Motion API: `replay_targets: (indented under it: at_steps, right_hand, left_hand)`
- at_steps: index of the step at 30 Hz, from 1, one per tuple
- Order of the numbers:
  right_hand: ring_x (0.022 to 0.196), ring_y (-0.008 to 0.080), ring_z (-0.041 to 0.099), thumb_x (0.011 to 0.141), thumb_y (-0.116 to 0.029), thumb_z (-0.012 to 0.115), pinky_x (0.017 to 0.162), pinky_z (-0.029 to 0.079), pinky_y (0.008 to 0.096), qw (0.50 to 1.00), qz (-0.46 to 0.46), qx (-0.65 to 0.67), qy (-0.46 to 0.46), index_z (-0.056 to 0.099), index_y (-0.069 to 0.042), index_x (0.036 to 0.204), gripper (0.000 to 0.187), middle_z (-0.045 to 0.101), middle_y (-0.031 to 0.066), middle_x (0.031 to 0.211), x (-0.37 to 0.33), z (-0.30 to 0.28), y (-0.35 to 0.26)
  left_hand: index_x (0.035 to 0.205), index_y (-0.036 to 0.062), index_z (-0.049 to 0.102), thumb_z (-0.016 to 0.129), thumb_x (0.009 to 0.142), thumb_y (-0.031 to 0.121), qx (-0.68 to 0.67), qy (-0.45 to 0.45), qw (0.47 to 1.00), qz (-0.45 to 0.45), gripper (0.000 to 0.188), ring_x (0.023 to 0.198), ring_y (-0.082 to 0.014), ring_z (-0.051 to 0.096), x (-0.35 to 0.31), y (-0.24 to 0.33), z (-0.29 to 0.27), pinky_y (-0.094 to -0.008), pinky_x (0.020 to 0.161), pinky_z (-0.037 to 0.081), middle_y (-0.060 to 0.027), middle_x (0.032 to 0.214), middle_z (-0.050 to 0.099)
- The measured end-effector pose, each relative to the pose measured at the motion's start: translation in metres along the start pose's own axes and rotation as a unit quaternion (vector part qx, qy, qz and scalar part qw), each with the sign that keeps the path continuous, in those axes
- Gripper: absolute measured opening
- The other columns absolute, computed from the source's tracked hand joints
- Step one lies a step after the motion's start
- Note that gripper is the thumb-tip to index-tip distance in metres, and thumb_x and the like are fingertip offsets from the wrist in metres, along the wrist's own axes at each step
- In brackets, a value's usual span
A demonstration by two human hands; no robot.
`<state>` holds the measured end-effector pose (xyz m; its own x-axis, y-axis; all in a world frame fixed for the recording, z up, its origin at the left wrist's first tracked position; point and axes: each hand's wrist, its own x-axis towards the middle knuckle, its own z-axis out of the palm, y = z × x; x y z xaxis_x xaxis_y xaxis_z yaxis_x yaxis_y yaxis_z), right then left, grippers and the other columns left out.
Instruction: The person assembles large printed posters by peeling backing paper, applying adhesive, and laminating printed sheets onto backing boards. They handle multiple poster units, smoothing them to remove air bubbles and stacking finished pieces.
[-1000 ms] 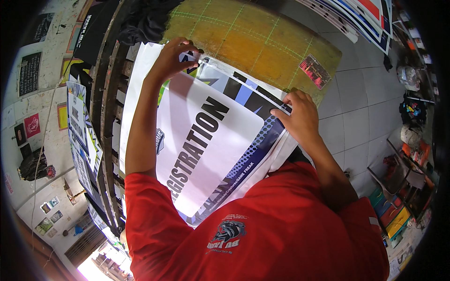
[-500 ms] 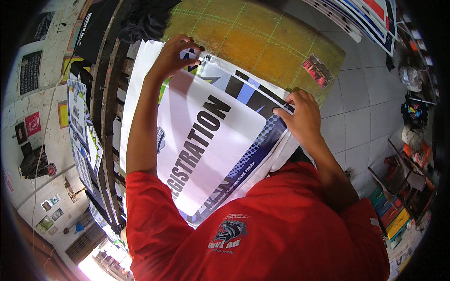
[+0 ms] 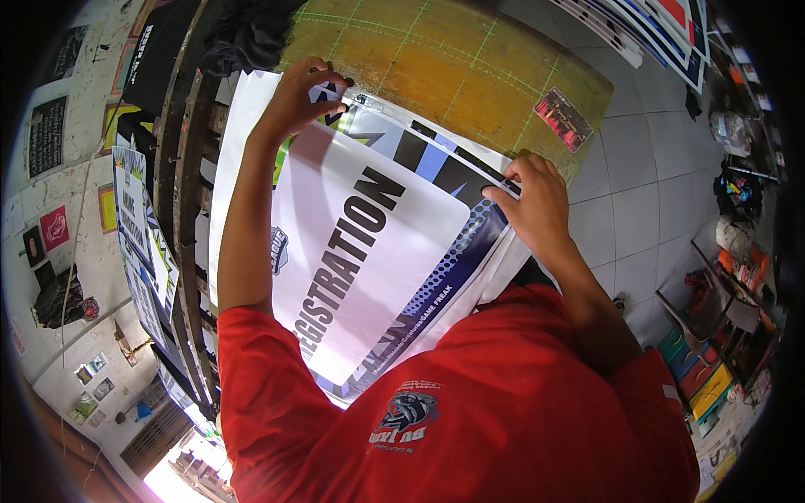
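A large printed sheet (image 3: 377, 226) lies before me on the table, with a white panel, big black lettering and blue, black and green patterned borders. At its far left corner, my left hand (image 3: 295, 99) is curled, thumb and forefinger bent about the edge. My right hand (image 3: 537, 201) pinches the far right edge between thumb and fingers. A narrow strip along the far edge, between my hands, looks glossy and slightly raised. White paper (image 3: 243, 134) shows beneath the sheet on the left. The sheet's near edge is partly hidden by my red shirt.
Beyond the sheet is a worn yellow-brown cutting mat (image 3: 419, 50) with green grid lines and a small red printed card (image 3: 564, 119). Black cloth (image 3: 247, 38) lies at the far left. A dark slatted rack (image 3: 189, 168) runs along the left, with printed boards (image 3: 142, 226) beside it.
The view has shifted slightly, moving the scene a little left and up. Both hands stay at the sheet's far edge, with no clear change of hold.
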<state>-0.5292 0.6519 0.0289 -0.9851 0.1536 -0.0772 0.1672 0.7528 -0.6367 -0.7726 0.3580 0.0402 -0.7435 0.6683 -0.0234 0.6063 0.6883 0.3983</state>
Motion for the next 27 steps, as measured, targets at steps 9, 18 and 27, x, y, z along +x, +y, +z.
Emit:
replay_targets:
  at_steps: [9, 18, 27]
  right_hand:
    - [0.085, 0.0287, 0.058, 0.074, -0.024, 0.073, 0.075, 0.044, 0.0395, 0.996, -0.027, -0.037, -0.078, 0.059, -0.006, 0.088, 0.027, 0.061, 0.0085, 0.086, 0.019, -0.016, -0.012]
    - [0.078, 0.0258, 0.064, 0.085, -0.022, 0.061, 0.072, 0.048, 0.0348, 0.931, -0.116, 0.156, -0.308, 0.064, 0.0, 0.095, 0.024, 0.066, 0.0151, 0.084, 0.169, 0.035, -0.054]
    - [0.102, 0.0305, 0.061, 0.086, -0.02, 0.059, 0.088, 0.047, 0.036, 0.885, -0.382, 0.079, -0.255, 0.058, 0.001, 0.115, 0.036, 0.063, 0.0196, 0.111, 0.292, 0.131, -0.16]
  left_hand:
    - [0.113, 0.0067, 0.059, 0.077, 0.072, 0.015, -0.037, 0.227, 0.972, -0.041, 0.046, 0.116, -0.0357, 0.049, -0.037, 0.015, -0.009, -0.0413, 0.097, 0.039, -0.0158, 0.123, 0.053]
    - [0.104, 0.0006, 0.055, 0.074, 0.069, 0.005, -0.172, 0.367, 0.85, -0.336, 0.04, 0.106, -0.0386, 0.051, -0.216, 0.275, 0.075, -0.042, 0.09, 0.042, -0.0201, 0.112, 0.054]
    - [0.102, 0.0024, 0.045, 0.053, 0.092, 0.011, -0.549, 0.532, 0.36, -0.534, 0.015, 0.079, -0.0114, 0.056, -0.287, 0.397, 0.167, -0.0231, 0.067, 0.045, -0.0094, 0.095, 0.056]
